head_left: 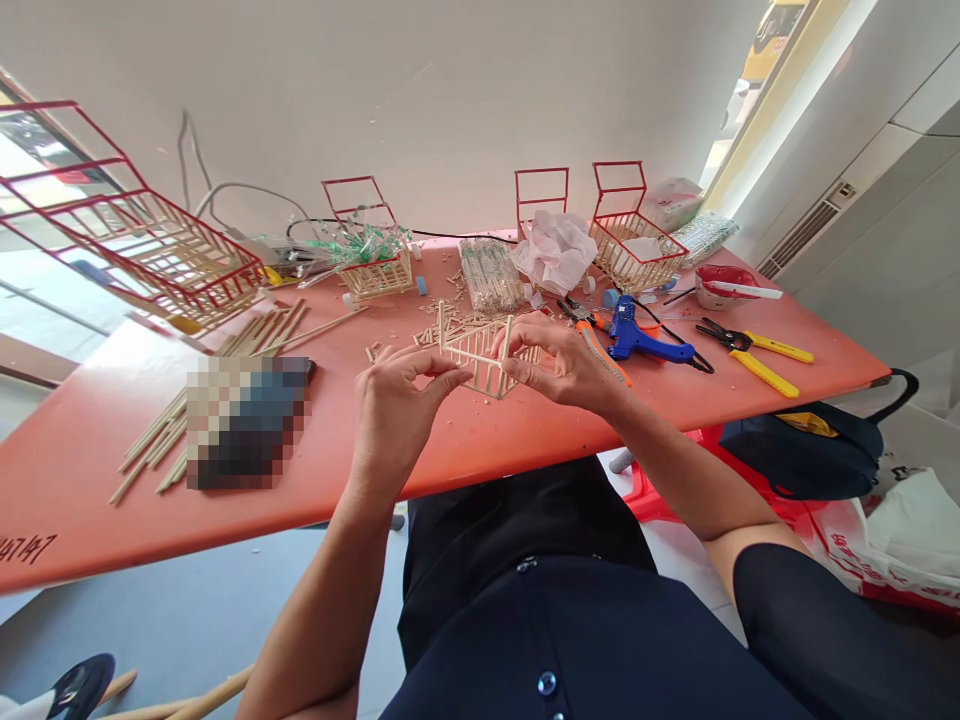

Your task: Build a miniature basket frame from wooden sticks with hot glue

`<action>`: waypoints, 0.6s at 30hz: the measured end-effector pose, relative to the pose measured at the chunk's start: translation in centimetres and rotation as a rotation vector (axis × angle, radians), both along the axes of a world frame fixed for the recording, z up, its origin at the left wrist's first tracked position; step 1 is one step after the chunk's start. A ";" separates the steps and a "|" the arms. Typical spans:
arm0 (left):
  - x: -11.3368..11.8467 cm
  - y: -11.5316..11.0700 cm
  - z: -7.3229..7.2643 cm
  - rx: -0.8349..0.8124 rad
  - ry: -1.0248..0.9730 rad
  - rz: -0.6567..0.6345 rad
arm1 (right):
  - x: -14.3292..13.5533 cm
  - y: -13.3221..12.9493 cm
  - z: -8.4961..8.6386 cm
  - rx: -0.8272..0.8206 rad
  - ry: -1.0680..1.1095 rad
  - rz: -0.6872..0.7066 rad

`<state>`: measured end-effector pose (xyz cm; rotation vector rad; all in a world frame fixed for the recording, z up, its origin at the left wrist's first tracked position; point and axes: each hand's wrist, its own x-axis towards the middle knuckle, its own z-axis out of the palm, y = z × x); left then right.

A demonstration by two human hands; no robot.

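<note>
A small basket built of thin wooden sticks [489, 380] is held over the front half of the table, with two upright sticks rising from its near side and a stick lying across between them. The thumb and fingers of my left hand [397, 400] pinch the left end of this crosspiece area. My right hand [562, 362] closes its thumb and fingertips around the right upright where the crosspiece meets it. Part of the basket's right side is hidden behind my right fingers. Small cut stick pieces [427, 338] are scattered on the table just beyond.
On the orange table [465, 455] lie a phone [255, 425], long sticks [154, 440], a blue glue gun [645, 335], orange-handled pliers [600, 345] and yellow-handled pliers [757, 360]. Behind stand baskets with red frames [637, 245], a larger red-framed one [172, 250] and a red-stained bowl [720, 290].
</note>
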<state>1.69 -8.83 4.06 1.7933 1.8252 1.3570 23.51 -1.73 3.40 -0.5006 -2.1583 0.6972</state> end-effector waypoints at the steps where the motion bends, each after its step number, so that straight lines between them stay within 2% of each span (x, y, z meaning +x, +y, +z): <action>1: 0.0 -0.1 0.0 -0.002 0.006 -0.007 | 0.0 0.0 0.0 0.007 0.006 0.002; 13: -0.3 -0.3 -0.5 -0.028 -0.077 -0.053 | 0.0 0.0 -0.1 -0.007 0.002 0.001; 18: -0.5 -0.4 -0.6 -0.007 -0.038 -0.061 | 0.0 0.0 -0.1 -0.003 0.020 0.011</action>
